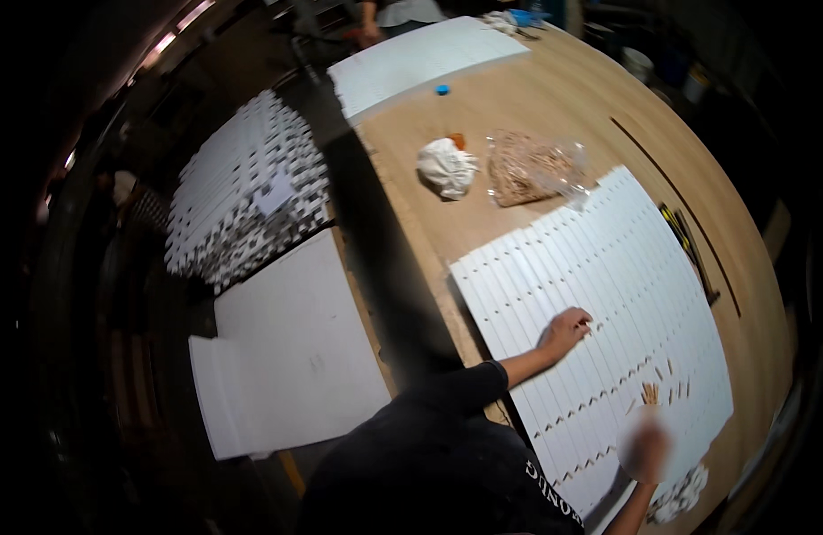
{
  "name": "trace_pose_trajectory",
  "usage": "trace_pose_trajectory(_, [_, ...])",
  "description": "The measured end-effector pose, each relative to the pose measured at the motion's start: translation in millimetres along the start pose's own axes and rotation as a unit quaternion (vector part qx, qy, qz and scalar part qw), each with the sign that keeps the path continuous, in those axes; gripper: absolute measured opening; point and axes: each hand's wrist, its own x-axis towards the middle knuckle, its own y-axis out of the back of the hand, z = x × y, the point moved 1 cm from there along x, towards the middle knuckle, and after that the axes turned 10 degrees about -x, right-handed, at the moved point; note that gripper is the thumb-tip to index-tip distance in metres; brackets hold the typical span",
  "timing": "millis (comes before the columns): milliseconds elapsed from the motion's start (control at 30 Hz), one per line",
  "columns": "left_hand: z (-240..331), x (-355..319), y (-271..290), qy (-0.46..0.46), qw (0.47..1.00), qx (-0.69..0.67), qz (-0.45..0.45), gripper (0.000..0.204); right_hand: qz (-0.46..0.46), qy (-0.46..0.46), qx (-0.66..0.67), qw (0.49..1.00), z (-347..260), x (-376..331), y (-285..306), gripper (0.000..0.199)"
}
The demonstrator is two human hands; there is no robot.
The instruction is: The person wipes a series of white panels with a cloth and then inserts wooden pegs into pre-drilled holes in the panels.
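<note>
Nearest, the right hand (645, 450) is blurred over the near right end of the slats (607, 294); a small bunch of thin wooden pegs (650, 392) sticks up just beyond it, but whether the fingers pinch them I cannot tell. A crumpled white rag (683, 495) lies at the near edge beside that hand.

A little farther and to the left, the left hand (565, 332) rests fingers-down on the slats, spread flat and clamped on nothing. The slats lie side by side as one white sheet on the tabletop (536, 98), with rows of small holes, some already filled with pegs.

The pegs look light, stiff and easy to snap or drop — best pinched near the middle between fingertips. The slats look thin, rigid and liable to slide — better pressed flat than lifted.

Farther off lie a clear bag of pegs (529, 167), a white wad (447, 168), a blue cap (442, 89) and a white board (420, 58). Left of the tabletop, lower down, stand stacked slats (242, 187) and white panels (286, 339).
</note>
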Motion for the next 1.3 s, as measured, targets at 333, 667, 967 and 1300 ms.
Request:
trace_pose_trajectory(333, [-1.7, 9.9, -3.2, 0.087, 0.993, -0.082, 0.018, 0.014, 0.004, -0.092, 0.083, 0.992, 30.5, -14.8, -35.3, 0.008])
trace_pose_trajectory(667, [9.3, -27.2, 74.2, 0.205, 0.928, -0.307, 0.048, 0.016, -0.063, -0.213, 0.199, 0.954, -29.8, 8.9, -17.1, 0.021])
trace_pose_trajectory(967, [38.6, 13.1, 42.2, -0.042, 0.947, 0.282, -0.15, 0.018, 0.114, -0.226, 0.239, 0.938, -83.1, -1.2, 22.9, 0.023])
trace_pose_trajectory(1300, [59.3, 37.5, -0.7, -0.224, 0.668, 0.58, -0.409, 0.006, -0.071, -0.2, -0.044, 0.976, -130.3, 38.6, 7.2, 0.023])
